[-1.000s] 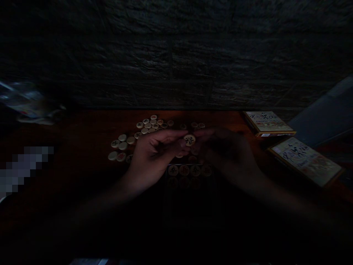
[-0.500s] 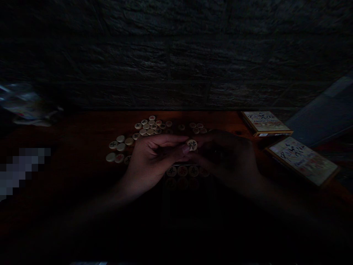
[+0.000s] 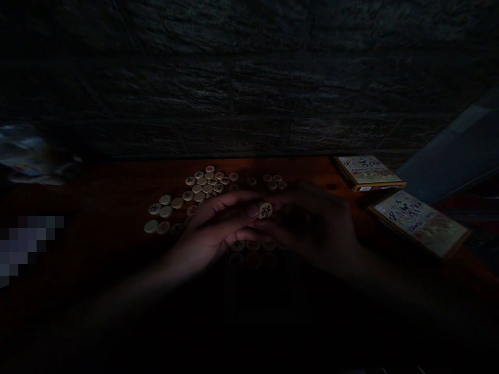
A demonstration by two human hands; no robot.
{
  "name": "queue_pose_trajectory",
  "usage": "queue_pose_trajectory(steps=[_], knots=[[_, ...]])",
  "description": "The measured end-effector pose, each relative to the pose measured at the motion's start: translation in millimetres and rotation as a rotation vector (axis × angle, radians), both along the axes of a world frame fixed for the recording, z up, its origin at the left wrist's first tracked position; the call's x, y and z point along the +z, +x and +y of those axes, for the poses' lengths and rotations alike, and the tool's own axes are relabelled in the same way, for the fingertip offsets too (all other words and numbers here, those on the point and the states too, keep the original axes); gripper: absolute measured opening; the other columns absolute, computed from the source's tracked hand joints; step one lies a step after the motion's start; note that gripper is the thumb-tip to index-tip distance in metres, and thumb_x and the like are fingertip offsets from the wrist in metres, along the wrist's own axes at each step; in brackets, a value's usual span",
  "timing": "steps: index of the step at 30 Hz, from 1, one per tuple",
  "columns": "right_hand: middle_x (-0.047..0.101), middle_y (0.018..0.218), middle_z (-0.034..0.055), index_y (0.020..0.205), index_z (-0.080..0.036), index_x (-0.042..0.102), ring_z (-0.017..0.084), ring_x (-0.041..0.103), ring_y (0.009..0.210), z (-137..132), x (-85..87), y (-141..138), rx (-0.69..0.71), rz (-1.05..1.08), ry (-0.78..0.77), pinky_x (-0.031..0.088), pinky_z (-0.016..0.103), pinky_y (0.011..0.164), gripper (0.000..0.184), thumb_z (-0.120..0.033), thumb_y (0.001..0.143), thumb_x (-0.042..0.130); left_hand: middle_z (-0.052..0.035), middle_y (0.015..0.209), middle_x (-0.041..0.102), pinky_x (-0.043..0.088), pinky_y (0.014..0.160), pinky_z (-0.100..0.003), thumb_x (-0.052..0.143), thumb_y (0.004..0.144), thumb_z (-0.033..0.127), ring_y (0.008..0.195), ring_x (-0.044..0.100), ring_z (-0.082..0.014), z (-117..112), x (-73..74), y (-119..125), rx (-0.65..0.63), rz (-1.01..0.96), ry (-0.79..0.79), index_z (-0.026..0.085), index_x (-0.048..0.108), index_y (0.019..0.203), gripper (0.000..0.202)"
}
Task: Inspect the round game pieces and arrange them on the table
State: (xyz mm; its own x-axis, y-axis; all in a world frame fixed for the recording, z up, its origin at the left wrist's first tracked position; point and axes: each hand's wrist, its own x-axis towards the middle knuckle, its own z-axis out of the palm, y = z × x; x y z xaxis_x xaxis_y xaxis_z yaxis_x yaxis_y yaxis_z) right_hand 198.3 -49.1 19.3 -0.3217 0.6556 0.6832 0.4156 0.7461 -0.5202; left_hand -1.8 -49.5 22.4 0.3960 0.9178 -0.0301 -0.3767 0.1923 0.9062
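A round, pale Chinese chess piece (image 3: 266, 210) with a dark character is held up between my two hands, its face toward me. My left hand (image 3: 218, 223) is closed, thumb tip against the piece's left edge. From the right, the fingers of my right hand (image 3: 323, 221) close on the same piece, though deep shadow hides much of that hand. Just below the hands, rows of chess pieces (image 3: 253, 259) with red and dark characters lie in what looks like a shallow box, mostly lost in the dark.
Loose chess pieces (image 3: 198, 188) are scattered on the reddish-brown wooden table (image 3: 117, 197), some face down. A smaller group (image 3: 272, 185) lies farther right. Two printed boxes (image 3: 419, 223) sit at the right. A clear plastic bag (image 3: 31, 156) lies at left. A dark stone wall (image 3: 249, 93) rises behind.
The view has shifted slightly, moving the table's contents a little left in the picture. The piece has turned a little between my fingers, and my left fingers have come lower over the boxed pieces.
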Motion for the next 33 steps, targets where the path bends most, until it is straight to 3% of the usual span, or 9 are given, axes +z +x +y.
queue_pose_trajectory(steps=[5,13,25,33], knots=[[0.07,0.087,0.0018,0.11,-0.023,0.074,0.017,0.066,0.078,-0.6,-0.7,0.7,0.023,0.002,0.014,0.053,0.031,0.07,0.027,-0.033,0.086,0.082,-0.0118,0.106,0.081,0.065,0.076,-0.026,0.071,0.089,0.008,0.087,0.079,-0.0201,0.2,0.7,-0.3,-0.039,-0.075,-0.071,0.013,0.079,0.109,0.022],[0.068,0.087,0.0013,0.116,-0.025,0.072,0.017,0.065,0.078,-2.0,-1.0,1.3,0.024,-0.008,0.002,0.052,0.031,0.068,0.033,-0.027,0.085,0.083,-0.0129,0.107,0.081,0.063,0.078,-0.025,0.064,0.094,0.01,0.09,0.078,-0.0196,2.2,-0.4,-0.4,-0.138,-0.091,-0.034,0.014,0.08,0.107,0.022],[0.07,0.091,0.0017,0.118,-0.023,0.072,0.017,0.065,0.079,-1.7,-0.8,1.1,0.05,0.0,0.024,0.053,0.031,0.072,0.035,-0.025,0.085,0.083,-0.0099,0.102,0.081,0.064,0.076,-0.023,0.067,0.092,0.009,0.085,0.078,-0.0174,1.2,2.1,-0.8,-0.126,-0.098,-0.024,0.016,0.081,0.106,0.021],[0.073,0.094,0.003,0.121,-0.026,0.071,0.018,0.068,0.082,-1.5,-1.7,1.0,0.042,-0.005,0.031,0.055,0.032,0.073,0.034,-0.031,0.088,0.08,-0.0095,0.103,0.08,0.064,0.076,-0.024,0.076,0.087,0.011,0.085,0.077,-0.0181,-1.2,3.9,0.7,-0.008,-0.044,-0.046,0.015,0.08,0.107,0.02]])
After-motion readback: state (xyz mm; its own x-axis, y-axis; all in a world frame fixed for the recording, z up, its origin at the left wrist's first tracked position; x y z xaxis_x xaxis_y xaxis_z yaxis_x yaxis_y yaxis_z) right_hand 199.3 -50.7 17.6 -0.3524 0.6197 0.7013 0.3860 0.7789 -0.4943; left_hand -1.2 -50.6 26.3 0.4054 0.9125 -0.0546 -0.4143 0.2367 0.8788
